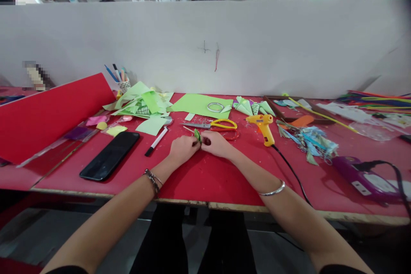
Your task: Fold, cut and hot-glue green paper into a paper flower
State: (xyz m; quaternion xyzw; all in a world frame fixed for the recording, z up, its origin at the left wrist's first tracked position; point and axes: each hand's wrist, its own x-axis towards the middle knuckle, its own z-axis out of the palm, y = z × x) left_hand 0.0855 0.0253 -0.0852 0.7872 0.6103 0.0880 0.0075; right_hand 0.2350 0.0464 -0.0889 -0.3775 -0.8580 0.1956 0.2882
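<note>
Over the middle of the red tabletop, my left hand and my right hand meet around a small piece of green paper. The fingers of both are closed on it, and most of the piece is hidden by them. A thin pale stick seems to poke out at its upper left. Just beyond my hands lie yellow-handled scissors, pointing left. A black-and-white marker rests left of my left hand. Off to the right of my right hand is a yellow glue gun with a black cord.
A black phone lies at the left, near a leaning red board. Green paper scraps and a green sheet with a tape ring sit behind. Paper cones, tassels and a purple power strip are rightward.
</note>
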